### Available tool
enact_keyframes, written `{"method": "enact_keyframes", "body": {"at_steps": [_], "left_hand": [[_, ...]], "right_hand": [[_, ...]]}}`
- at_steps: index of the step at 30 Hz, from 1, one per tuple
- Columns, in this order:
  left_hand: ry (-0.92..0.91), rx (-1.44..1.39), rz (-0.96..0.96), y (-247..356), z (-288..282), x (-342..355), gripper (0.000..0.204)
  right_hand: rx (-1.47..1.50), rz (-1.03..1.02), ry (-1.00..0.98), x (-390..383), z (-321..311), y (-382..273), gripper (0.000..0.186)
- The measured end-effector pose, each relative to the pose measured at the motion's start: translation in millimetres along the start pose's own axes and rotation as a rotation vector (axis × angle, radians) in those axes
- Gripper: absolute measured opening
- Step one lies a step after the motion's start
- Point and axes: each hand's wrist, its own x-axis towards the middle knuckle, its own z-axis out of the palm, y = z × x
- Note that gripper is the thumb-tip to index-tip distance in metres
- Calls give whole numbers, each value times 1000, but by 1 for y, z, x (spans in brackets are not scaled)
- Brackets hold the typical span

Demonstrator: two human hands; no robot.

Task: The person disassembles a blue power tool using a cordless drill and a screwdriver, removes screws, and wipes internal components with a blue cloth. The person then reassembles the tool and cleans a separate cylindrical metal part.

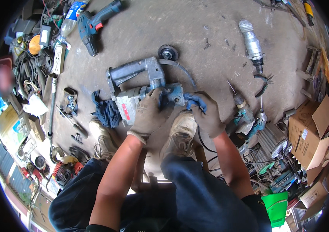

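Note:
A large grey and blue power tool housing [127, 102] with a loop handle lies on the floor in front of my shoes. My left hand [147, 114], in a grey-brown work glove, grips its blue end section from the near side. Gloved too, my right hand [209, 116] is closed around a bunched blue cloth [196, 101] just right of that end, where a round hole shows. A cable [182, 70] curves away from the handle. Beyond it lies a toothed metal gear [168, 53]. The fingertips of my left hand are partly hidden against the tool.
A cordless drill [93, 27] lies at far left, a silver tool part [252, 42] at far right. Loose screws [207, 43] dot the floor. Dark cloth [108, 112] sits by my left shoe. Clutter lines both sides, with an open cardboard box [307, 129] and a green bucket [276, 207] at right.

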Motion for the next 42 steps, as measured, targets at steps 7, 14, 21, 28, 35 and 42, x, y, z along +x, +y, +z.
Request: {"method": "enact_keyframes", "body": {"at_steps": [7, 14, 21, 28, 35, 42], "left_hand": [[74, 114, -1, 0, 8, 3, 36], [78, 94, 2, 3, 7, 8, 35], [78, 88, 9, -1, 7, 7, 35], [21, -16, 78, 8, -6, 4, 31], [102, 57, 124, -7, 9, 1, 29], [19, 245, 58, -7, 13, 5, 32]], "right_hand": [[-163, 8, 6, 1, 13, -5, 23], [-257, -141, -10, 6, 19, -4, 28], [-279, -23, -19, 8, 26, -11, 23], [-422, 18, 48, 7, 37, -25, 24], [-88, 356, 24, 18, 29, -27, 18], [-114, 227, 39, 19, 25, -7, 23]]}}
